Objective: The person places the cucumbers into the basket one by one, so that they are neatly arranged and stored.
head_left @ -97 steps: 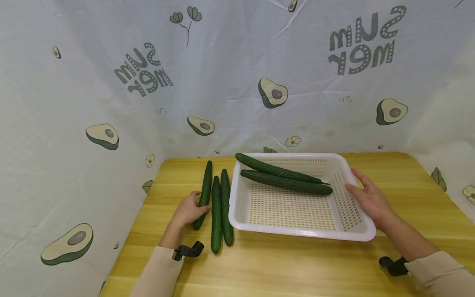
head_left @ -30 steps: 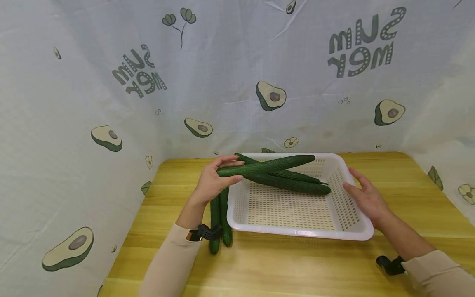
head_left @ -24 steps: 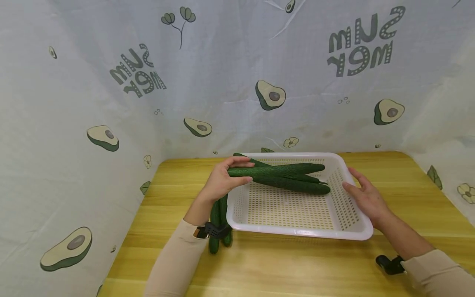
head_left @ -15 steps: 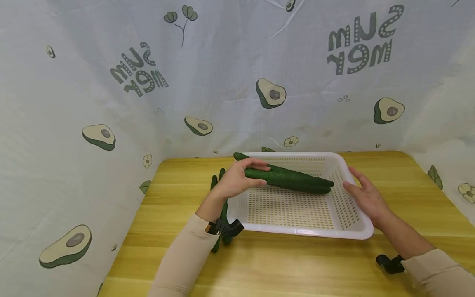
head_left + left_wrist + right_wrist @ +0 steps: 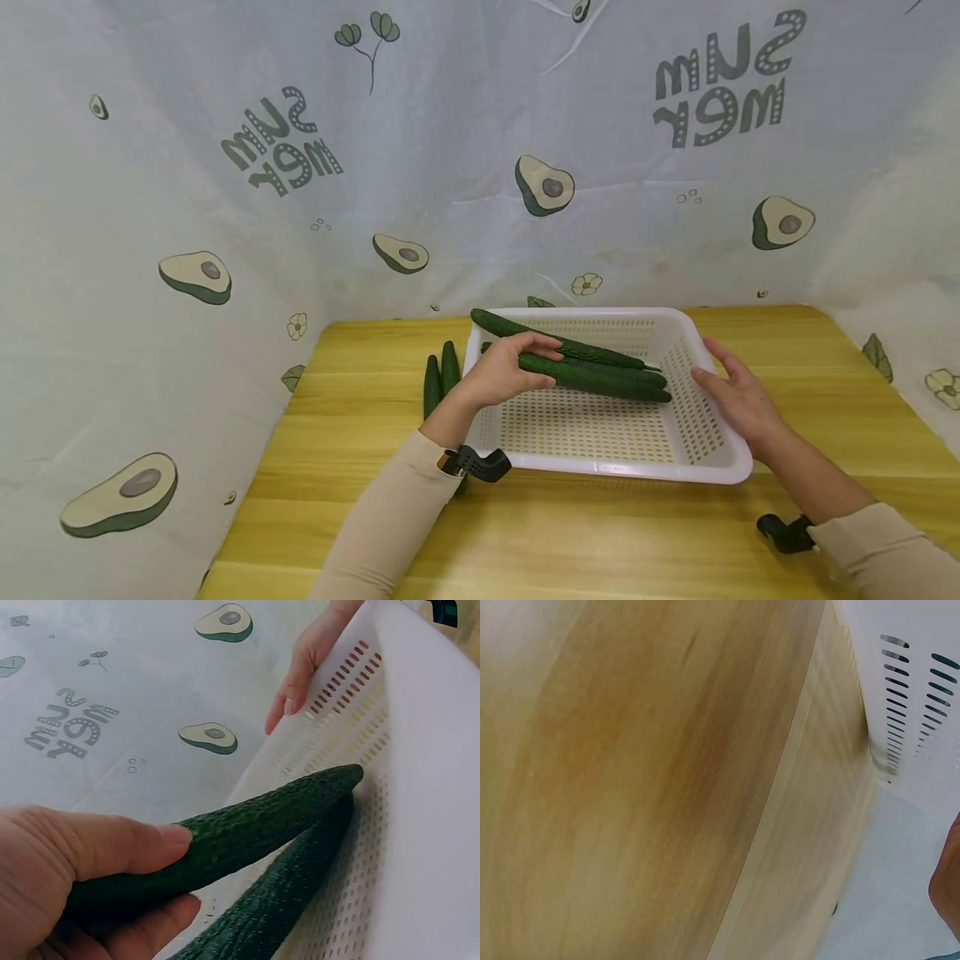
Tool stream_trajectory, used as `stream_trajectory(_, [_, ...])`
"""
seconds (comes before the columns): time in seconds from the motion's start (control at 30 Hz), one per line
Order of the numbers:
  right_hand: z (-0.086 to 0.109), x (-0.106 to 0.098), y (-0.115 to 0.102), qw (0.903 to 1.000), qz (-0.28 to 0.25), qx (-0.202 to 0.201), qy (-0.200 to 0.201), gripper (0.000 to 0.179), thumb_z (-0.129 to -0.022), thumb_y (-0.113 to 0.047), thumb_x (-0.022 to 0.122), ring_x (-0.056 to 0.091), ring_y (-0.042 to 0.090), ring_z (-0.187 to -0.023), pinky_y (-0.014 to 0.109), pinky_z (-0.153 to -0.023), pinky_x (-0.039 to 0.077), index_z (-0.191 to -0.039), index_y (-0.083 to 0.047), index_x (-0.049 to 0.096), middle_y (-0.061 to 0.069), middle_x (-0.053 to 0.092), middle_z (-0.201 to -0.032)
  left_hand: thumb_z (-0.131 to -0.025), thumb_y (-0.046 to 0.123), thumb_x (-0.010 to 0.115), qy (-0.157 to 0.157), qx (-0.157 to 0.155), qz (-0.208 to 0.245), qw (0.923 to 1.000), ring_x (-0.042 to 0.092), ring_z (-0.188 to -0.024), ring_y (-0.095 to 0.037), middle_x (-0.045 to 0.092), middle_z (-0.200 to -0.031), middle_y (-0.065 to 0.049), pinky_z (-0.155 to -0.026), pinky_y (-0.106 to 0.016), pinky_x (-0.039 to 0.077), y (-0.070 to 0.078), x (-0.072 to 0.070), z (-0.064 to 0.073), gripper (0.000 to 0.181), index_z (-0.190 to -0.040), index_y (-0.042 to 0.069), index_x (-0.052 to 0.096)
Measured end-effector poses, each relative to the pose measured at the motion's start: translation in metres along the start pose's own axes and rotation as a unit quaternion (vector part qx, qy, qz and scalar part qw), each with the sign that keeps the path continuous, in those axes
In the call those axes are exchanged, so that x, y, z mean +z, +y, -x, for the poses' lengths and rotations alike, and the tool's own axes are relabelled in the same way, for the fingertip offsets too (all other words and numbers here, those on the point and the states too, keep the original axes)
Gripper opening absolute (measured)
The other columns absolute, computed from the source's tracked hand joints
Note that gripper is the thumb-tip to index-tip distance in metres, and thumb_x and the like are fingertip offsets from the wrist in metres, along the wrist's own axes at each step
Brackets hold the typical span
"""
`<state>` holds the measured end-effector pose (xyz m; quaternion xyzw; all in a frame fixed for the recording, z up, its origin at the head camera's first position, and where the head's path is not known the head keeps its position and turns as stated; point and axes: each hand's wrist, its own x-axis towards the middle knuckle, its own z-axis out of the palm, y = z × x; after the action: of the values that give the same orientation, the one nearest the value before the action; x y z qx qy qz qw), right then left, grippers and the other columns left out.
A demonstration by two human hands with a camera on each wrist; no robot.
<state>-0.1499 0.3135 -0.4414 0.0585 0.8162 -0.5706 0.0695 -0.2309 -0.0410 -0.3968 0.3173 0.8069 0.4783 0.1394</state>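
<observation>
My left hand (image 5: 501, 375) pinches one end of a dark green cucumber (image 5: 600, 381) between thumb and fingers. That cucumber lies slantwise inside a white plastic basket (image 5: 600, 468), in front of two others. In the left wrist view, the held cucumber (image 5: 255, 829) crosses above another cucumber (image 5: 277, 900), its far tip near the perforated wall. On the basket's right side, my right hand (image 5: 750, 408) grips the rim, thumb over the inside and fingers outside. Only a sliver of the right hand (image 5: 946, 889) shows in the right wrist view, beside the basket wall (image 5: 930, 622).
Two more cucumbers, one on the left (image 5: 432, 387) and one closer to the basket (image 5: 450, 367), lie on the wooden table (image 5: 322, 433), partly covered by my left forearm. A pale curtain (image 5: 450, 125) printed with avocados hangs behind and along the sides.
My left hand has picked the leftmost cucumber off the table, carried it right over the basket, and lowered it in front of the two inside. The right hand stays at the rim.
</observation>
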Motion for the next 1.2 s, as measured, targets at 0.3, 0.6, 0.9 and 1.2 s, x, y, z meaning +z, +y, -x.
stream_trajectory(0.3, [-0.001, -0.001, 0.002, 1.0000, 0.001, 0.003, 0.003, 0.079, -0.109, -0.046, 0.044, 0.074, 0.009, -0.088, 0.041, -0.073, 0.063, -0.166, -0.026, -0.007, 0.026, 0.063, -0.136, -0.092, 0.017, 0.078, 0.032, -0.071, -0.079, 0.9938, 0.060, -0.121, -0.027, 0.063, -0.132, -0.008, -0.083, -0.033, 0.050, 0.001, 0.003, 0.002, 0.053, -0.142, 0.014, 0.059])
stream_trajectory(0.6, [0.000, 0.001, -0.001, 1.0000, 0.004, 0.007, 0.006, 0.080, -0.108, -0.050, 0.043, 0.074, 0.011, -0.090, 0.042, -0.073, 0.064, -0.166, -0.027, -0.007, 0.042, 0.038, -0.151, -0.095, 0.016, 0.074, 0.059, -0.130, -0.143, 0.9794, 0.058, -0.121, -0.030, 0.055, -0.137, -0.013, -0.092, -0.043, 0.053, 0.004, 0.000, 0.006, 0.055, -0.146, 0.016, 0.053])
stream_trajectory(0.9, [0.001, 0.000, 0.000, 1.0000, 0.002, 0.003, 0.002, 0.080, -0.109, -0.048, 0.042, 0.073, 0.008, -0.090, 0.040, -0.073, 0.063, -0.165, -0.023, -0.008, 0.042, 0.037, -0.151, -0.092, 0.014, 0.077, 0.059, -0.132, -0.182, 0.9727, 0.066, -0.116, -0.029, 0.069, -0.129, -0.010, -0.086, -0.041, 0.058, 0.005, -0.014, 0.007, 0.056, -0.144, 0.013, 0.056])
stream_trajectory(1.2, [-0.001, 0.000, -0.001, 1.0000, 0.004, 0.003, 0.000, 0.078, -0.110, -0.046, 0.040, 0.072, 0.005, -0.090, 0.039, -0.075, 0.063, -0.165, -0.022, -0.009, 0.041, 0.036, -0.152, -0.090, 0.014, 0.079, 0.040, -0.142, -0.262, 0.9539, 0.068, -0.101, -0.025, 0.070, -0.117, -0.008, -0.077, -0.035, 0.057, 0.009, -0.023, 0.008, 0.053, -0.140, 0.014, 0.060])
